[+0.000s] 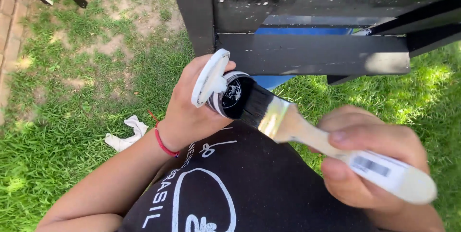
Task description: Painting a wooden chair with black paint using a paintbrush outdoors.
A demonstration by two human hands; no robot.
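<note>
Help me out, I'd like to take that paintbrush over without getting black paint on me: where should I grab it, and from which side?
Probably the bare stretch of pale wooden handle on the paintbrush, between the metal ferrule and the right hand. Come from above: the bristles are dipped into the small paint can held by the left hand, so that end is wet.

Black bench blocks ahead; grass leftward seems open.

At the centre of the frame the left hand gripped a small paint can with its white lid tilted up. From the lower right, the right hand held a paintbrush, bristles in the can. Black-painted wooden furniture filled the upper right, and a white rag lay on the grass at left.
</note>
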